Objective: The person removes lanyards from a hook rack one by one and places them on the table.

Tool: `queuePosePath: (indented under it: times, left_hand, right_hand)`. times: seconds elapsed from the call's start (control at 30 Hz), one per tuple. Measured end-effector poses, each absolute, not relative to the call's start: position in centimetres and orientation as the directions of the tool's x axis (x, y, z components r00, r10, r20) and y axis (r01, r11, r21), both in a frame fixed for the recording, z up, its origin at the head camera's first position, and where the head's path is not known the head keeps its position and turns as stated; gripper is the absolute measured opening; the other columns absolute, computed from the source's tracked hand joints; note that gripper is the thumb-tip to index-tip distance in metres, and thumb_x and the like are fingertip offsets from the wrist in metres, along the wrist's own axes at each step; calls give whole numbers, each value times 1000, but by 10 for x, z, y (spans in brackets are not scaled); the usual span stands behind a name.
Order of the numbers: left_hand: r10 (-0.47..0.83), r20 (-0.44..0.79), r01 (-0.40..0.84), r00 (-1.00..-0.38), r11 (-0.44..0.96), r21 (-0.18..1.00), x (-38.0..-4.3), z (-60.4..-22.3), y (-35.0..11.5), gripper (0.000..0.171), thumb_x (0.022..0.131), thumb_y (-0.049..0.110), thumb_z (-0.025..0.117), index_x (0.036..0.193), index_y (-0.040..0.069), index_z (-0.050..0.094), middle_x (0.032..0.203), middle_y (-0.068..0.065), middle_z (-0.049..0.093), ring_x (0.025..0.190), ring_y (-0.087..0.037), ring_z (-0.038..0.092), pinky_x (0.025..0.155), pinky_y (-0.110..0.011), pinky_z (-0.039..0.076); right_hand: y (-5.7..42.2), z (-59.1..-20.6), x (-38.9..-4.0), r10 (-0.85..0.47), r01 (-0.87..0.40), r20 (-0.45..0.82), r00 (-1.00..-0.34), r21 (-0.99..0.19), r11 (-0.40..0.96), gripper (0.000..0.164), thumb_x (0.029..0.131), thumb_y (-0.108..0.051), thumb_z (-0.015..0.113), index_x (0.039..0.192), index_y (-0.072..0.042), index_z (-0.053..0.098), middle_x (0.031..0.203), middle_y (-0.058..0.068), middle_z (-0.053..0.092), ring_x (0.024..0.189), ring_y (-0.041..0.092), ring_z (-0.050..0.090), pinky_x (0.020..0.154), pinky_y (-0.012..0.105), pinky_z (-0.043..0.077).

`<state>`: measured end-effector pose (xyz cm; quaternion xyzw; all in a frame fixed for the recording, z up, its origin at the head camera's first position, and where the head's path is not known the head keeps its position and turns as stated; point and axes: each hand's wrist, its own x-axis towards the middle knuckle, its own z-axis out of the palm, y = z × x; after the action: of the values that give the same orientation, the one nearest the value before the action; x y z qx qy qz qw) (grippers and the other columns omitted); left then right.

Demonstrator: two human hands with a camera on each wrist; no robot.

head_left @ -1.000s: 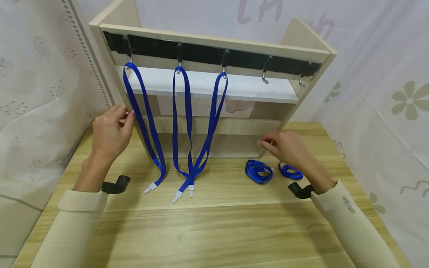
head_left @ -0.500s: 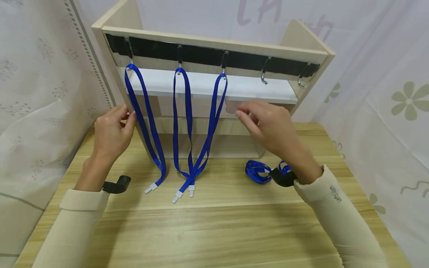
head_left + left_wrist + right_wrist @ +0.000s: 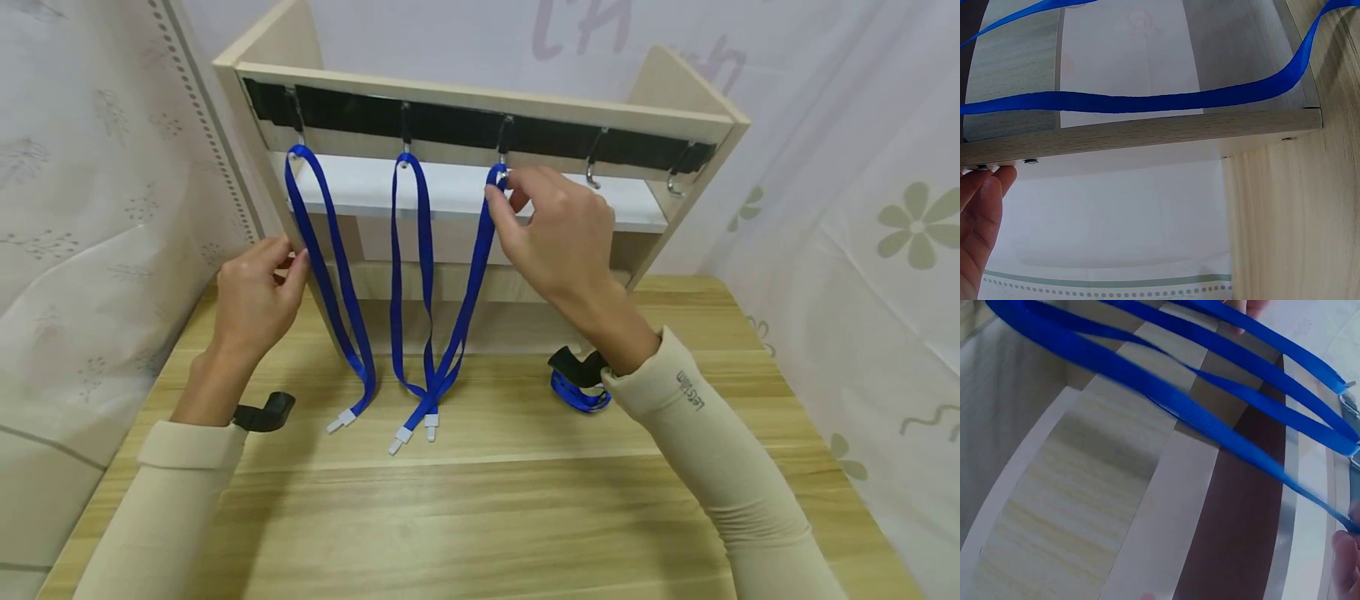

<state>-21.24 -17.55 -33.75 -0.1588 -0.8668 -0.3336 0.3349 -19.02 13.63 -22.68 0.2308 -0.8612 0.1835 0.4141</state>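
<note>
Three blue lanyards hang from hooks on a wooden shelf unit (image 3: 525,283), their white clips on the table. My right hand (image 3: 566,229) pinches the third lanyard (image 3: 471,292) near its top, at the hook. In the right wrist view its ribbon (image 3: 1194,419) runs to the fingertips (image 3: 1344,556). My left hand (image 3: 258,296) rests its fingertips against the outer left side of the unit, beside the first lanyard (image 3: 347,287). The left wrist view shows those fingers (image 3: 985,200) touching the side panel (image 3: 1147,134). The middle lanyard (image 3: 423,233) hangs from the second hook.
Two bare metal hooks, one (image 3: 592,171) and another (image 3: 675,182), stand at the right of the black strip (image 3: 450,125). A coiled blue lanyard (image 3: 581,400) lies on the table (image 3: 450,517), partly under the right wrist's black mount (image 3: 576,367). Patterned curtains (image 3: 862,208) surround the table.
My right hand has left the unit's lower right side, moved up and left, and taken hold of the third lanyard by its hook. The left hand stays at the left panel.
</note>
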Motion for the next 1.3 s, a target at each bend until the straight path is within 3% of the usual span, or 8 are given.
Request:
queuePosePath:
  times: [0.13, 0.3, 0.43, 0.6, 0.8, 1.03, 1.3]
  left_hand:
    - [53, 688, 501, -724, 726, 471, -213, -338, -175, 21, 99, 10, 57, 91, -7, 66, 85, -23, 68, 81, -39, 69, 69, 2, 28]
    - [58, 696, 504, -716, 733, 457, -213, -338, -176, 21, 99, 9, 57, 89, -7, 65, 83, -24, 68, 79, -40, 69, 69, 2, 27]
    - [57, 696, 500, -715, 738, 453, -213, -338, -176, 21, 99, 10, 58, 89, -7, 65, 84, -24, 68, 80, -40, 69, 69, 2, 27]
    - [58, 696, 504, -716, 733, 458, -213, -337, -176, 21, 99, 11, 57, 92, -7, 66, 86, -24, 69, 81, -40, 69, 70, 2, 27]
    - [43, 684, 485, -729, 737, 470, -212, -336, -176, 22, 100, 13, 57, 98, -6, 68, 90, -24, 70, 83, -40, 69, 70, 1, 27]
    - [52, 707, 509, -706, 730, 455, -212, -337, -177, 19, 98, 9, 58, 90, -7, 66, 85, -23, 69, 82, -39, 70, 69, 2, 28]
    - [57, 711, 515, -701, 731, 449, -212, -336, -177, 20, 98, 8, 57, 89, -7, 65, 84, -24, 68, 81, -40, 70, 69, 2, 27]
  right_hand:
    - [140, -224, -187, -215, -630, 764, -608, -299, 716, 17, 94, -12, 62, 90, 0, 73, 76, 7, 72, 47, 16, 55, 45, 23, 34]
    - [153, -210, -174, -216, -707, 698, -682, -555, 438, 10, 93, -2, 62, 91, 4, 70, 69, 4, 64, 39, 12, 45, 38, 21, 33]
    - [164, -193, -159, -198, -753, 727, -657, -618, 228, 8, 93, 2, 60, 88, 6, 66, 64, 5, 61, 41, 14, 45, 38, 24, 37]
    - [180, -175, -145, -153, -820, 806, -571, -566, 79, 9, 90, 6, 58, 85, 11, 63, 63, 9, 62, 40, 15, 47, 37, 23, 35]
    - [194, -167, -143, -134, -830, 820, -557, -555, 54, 20, 90, 4, 59, 87, 24, 57, 64, 16, 63, 39, 16, 48, 36, 22, 34]
    - [198, -168, -145, -162, -832, 816, -555, -547, 94, 9, 89, 8, 58, 87, 12, 66, 67, 11, 67, 42, 15, 51, 37, 21, 36]
    - [199, -169, -149, -126, -829, 819, -560, -551, 97, 9, 88, 9, 59, 87, 16, 65, 67, 11, 67, 43, 14, 50, 38, 21, 37]
